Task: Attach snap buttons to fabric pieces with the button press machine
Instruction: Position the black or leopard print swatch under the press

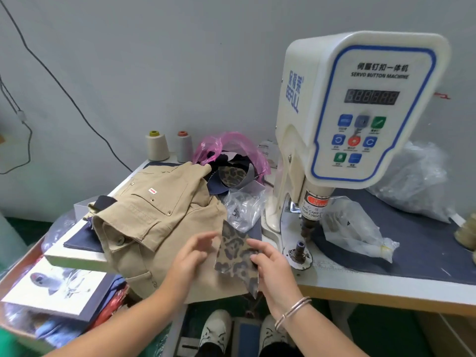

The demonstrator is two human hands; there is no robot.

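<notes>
Just left of the button press machine's lower die [299, 249], the leopard fabric piece [235, 256], light and limp, is pinched at its right edge by the right hand [273, 269], while the left hand [192, 253], fingers straight, nears its left edge; best held taut by both edges.

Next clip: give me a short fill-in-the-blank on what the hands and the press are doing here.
1. The right hand holds a ____-print swatch.
2. The left hand is ____, its fingers straight beside the swatch.
3. The swatch hangs over a ____ jacket, left of the machine.
4. The lower die is ____, with no fabric on it.

Missing words: leopard; open; tan; bare
</notes>
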